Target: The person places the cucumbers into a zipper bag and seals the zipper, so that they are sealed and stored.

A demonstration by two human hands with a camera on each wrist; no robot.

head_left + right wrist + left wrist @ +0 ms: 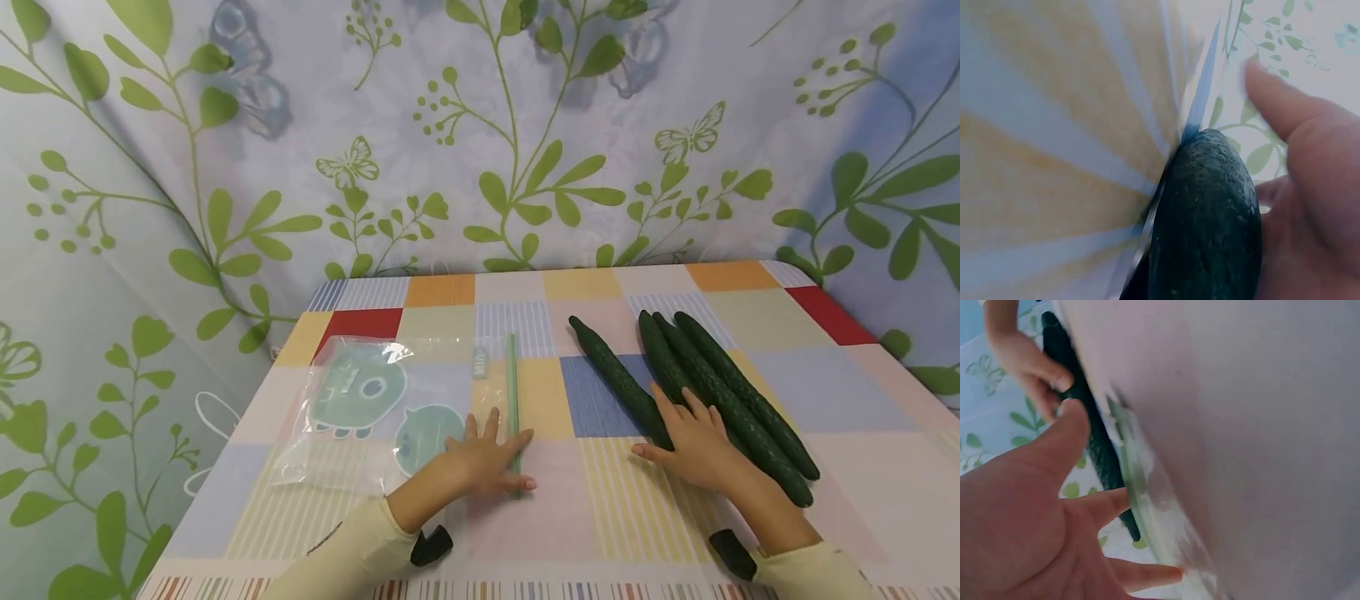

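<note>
A clear plastic zip bag [438, 371] with pale green animal prints lies flat on the left of the table, its green zip strip [512, 379] along the right edge. Over that strip my left hand [480, 462] spreads its fingers; the left wrist view has its fingertips right at the green edge [1137, 494]. Several dark green cucumbers lie to the right: one cucumber [611, 367] apart, the other cucumbers [750, 408] side by side. My right hand [697, 450] lies between them with straight, spread fingers, its palm beside a cucumber end [1207, 212] in the right wrist view.
A patchwork-patterned cloth [540, 533] covers the table. Behind it hangs a curtain [465, 150] with green leaves and butterflies. A white cord [213, 400] loops by the table's left edge. Dark wrist straps [431, 546] show at both sleeves.
</note>
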